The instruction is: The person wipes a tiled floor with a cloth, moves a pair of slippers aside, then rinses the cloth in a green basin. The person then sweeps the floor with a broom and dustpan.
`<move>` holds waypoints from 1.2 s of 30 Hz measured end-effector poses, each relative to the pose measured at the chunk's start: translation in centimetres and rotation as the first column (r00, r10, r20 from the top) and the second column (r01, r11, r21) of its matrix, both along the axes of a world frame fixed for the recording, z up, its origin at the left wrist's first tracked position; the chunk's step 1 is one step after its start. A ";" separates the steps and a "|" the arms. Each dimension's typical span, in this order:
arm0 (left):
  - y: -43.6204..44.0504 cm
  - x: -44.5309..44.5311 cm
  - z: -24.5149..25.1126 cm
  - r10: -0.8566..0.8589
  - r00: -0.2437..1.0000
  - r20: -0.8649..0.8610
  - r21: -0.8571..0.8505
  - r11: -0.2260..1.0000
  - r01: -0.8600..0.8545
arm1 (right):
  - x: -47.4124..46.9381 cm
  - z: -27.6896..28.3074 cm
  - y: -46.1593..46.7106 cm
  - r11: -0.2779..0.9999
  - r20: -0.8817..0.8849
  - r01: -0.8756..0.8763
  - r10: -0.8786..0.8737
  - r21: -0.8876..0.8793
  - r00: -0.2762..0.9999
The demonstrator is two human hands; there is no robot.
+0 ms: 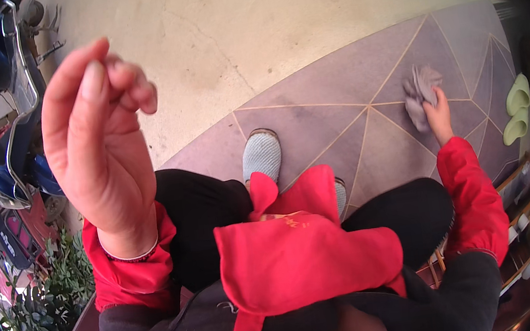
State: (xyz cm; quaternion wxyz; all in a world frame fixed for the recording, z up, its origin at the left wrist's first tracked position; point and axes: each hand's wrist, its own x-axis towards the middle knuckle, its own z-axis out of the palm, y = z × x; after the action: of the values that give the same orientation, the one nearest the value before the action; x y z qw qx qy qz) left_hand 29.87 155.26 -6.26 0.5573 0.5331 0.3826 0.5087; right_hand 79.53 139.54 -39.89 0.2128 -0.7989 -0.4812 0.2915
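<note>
On the left, my left hand (104, 145) is raised close to the camera, palm partly showing, fingers loosely bent. Nothing is visible in it. My right hand (439, 117) reaches out to the right and grips a crumpled grey cloth (422, 91) above the patterned mat. Red sleeve covers (471, 189) go over both forearms. A red apron (301, 260) hangs from my neck and bunches over my lap, between black trouser legs (405, 213).
A grey-purple mat (324, 79) with gold lines lies under my light-blue slippers (262, 156), on a concrete floor (275, 10). Pale green clogs (516, 110) stand at right. Left are a blue vehicle with metal bars (22, 91) and a leafy plant (45, 311). Cluttered shelves (521, 228) stand lower right.
</note>
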 end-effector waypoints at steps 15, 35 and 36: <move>2.8 -3.9 -1.3 -0.024 0.980 0.199 0.024 1.000 0.020 | -51.7 1.6 7.4 -0.172 0.055 -0.974 0.985 0.145 -0.166; 8.2 15.9 -9.1 -0.256 0.911 -0.322 0.197 0.923 0.329 | 0.9 35.9 11.9 0.884 -0.129 0.264 -0.232 0.385 0.964; 8.3 16.9 -10.2 -0.308 0.887 -0.343 0.190 0.902 0.387 | 2.9 37.4 6.0 0.873 -0.131 0.355 -0.330 0.335 0.935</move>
State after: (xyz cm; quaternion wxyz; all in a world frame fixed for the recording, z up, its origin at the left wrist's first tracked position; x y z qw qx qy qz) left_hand 46.81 163.58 -16.46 0.5014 0.7321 0.2932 0.3559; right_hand 82.39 145.55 -2.50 0.4175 -0.8094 -0.3689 0.1855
